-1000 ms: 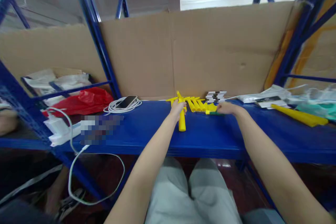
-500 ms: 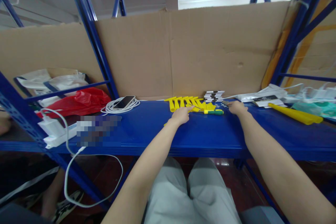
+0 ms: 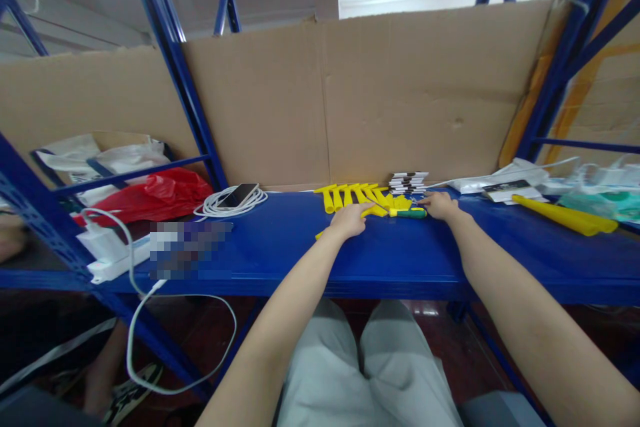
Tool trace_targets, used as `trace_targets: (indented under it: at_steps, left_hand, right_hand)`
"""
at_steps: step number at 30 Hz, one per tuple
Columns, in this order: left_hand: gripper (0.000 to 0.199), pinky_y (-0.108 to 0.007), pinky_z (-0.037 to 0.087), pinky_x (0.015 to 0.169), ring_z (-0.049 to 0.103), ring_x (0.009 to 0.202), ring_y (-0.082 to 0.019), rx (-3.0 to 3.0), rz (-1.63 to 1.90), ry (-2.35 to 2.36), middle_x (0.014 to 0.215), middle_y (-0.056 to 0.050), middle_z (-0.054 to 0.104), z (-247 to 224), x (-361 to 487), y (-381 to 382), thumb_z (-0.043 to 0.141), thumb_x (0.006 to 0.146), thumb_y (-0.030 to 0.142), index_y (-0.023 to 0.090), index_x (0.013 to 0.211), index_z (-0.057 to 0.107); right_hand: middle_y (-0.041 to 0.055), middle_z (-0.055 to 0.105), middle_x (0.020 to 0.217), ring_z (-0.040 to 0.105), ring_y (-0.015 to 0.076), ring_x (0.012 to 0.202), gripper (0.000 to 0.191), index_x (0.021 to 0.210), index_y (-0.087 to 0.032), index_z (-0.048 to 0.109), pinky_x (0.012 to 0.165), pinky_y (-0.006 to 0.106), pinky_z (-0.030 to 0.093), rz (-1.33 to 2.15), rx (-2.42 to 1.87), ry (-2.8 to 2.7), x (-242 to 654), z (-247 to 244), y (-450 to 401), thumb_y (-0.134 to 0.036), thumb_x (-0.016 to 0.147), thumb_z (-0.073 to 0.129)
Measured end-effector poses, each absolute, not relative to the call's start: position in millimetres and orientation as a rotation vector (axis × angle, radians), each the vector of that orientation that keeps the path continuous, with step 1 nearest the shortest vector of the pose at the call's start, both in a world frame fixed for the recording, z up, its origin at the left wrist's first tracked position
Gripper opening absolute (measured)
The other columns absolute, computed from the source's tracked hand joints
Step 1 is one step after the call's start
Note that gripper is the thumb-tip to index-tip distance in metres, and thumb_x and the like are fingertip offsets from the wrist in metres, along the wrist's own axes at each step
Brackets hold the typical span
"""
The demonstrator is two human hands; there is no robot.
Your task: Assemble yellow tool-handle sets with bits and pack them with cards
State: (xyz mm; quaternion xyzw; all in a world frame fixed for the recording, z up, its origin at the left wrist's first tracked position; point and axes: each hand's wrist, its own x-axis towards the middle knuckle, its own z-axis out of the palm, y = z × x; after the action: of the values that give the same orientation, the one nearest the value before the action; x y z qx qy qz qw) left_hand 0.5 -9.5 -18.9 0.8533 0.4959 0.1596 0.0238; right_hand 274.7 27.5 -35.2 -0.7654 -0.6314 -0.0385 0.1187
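Row of yellow pieces (image 3: 348, 196) set out on table (image 3: 280, 233); one more piece (image 3: 376, 209) gripped in L hand (image 3: 349, 221), prob. unfinished. R hand (image 3: 440, 205) near screwdriver (image 3: 412, 213); can't tell if pinching.

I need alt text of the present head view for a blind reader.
A person's left hand holds a yellow piece at a blue shelf; the right hand is beside a green and yellow handle. Behind are a row of yellow pieces, a small stack and cardboard.
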Motion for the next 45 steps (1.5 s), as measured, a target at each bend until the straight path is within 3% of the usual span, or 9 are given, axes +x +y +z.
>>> trace_targets:
  at_steps: [6,15,22,25,32,45]
  left_hand:
    - [0.054,-0.034,0.04,0.102,0.053,0.122,-0.021,2.658,0.47,1.53,0.134,-0.001,0.057,-18,0,-11,0.052,0.085,0.017,0.032,0.137,0.05]
    - [0.052,-0.036,0.041,0.102,0.054,0.121,-0.021,2.655,0.442,1.548,0.133,-0.001,0.057,-16,1,-14,0.052,0.087,0.019,0.034,0.136,0.049]
    - [0.054,-0.037,0.041,0.101,0.053,0.122,-0.022,2.596,0.513,1.584,0.133,-0.003,0.057,-17,1,-9,0.051,0.087,0.017,0.036,0.138,0.047]
    - [0.054,-0.037,0.041,0.101,0.054,0.12,-0.022,2.566,0.556,1.604,0.132,-0.003,0.058,-17,2,-9,0.05,0.088,0.018,0.036,0.139,0.046]
    - [0.054,-0.039,0.039,0.104,0.053,0.12,-0.023,2.564,0.594,1.657,0.131,-0.007,0.058,-13,4,-13,0.044,0.09,0.015,0.031,0.141,0.044]
    - [0.056,-0.04,0.041,0.102,0.056,0.116,-0.024,2.546,0.596,1.706,0.128,-0.007,0.06,-10,4,-17,0.041,0.088,0.013,0.032,0.14,0.045]
  right_hand:
    - [0.0108,0.061,0.123,0.049,0.0311,0.12,0.024,0.098,-0.025,0.075,0.097,0.051,0.041,-0.195,-2.181,-1.847,266,-29,22,-0.026,0.085,0.054]
    - [0.0134,0.065,0.105,0.053,0.032,0.114,0.019,0.086,-0.019,0.074,0.09,0.044,0.047,0.014,-2.286,-1.677,263,-26,26,-0.021,0.078,0.057]
    - [0.0142,0.066,0.101,0.055,0.0312,0.11,0.017,0.076,-0.017,0.072,0.09,0.041,0.047,-0.145,-2.102,-1.668,268,-24,31,-0.02,0.076,0.056]
    - [0.0122,0.068,0.095,0.059,0.0264,0.101,0.015,0.074,-0.016,0.069,0.09,0.037,0.046,-0.142,-1.804,-1.684,256,-17,34,-0.02,0.076,0.055]
    - [0.0034,0.066,0.079,0.06,0.0174,0.08,0.009,0.066,-0.017,0.062,0.078,0.03,0.047,0.244,-1.218,-1.861,194,-17,30,-0.024,0.072,0.059]
    - [0.0032,0.068,0.074,0.06,0.0192,0.082,0.011,0.059,-0.019,0.064,0.085,0.034,0.044,0.047,-1.225,-1.994,174,-22,27,-0.017,0.069,0.058]
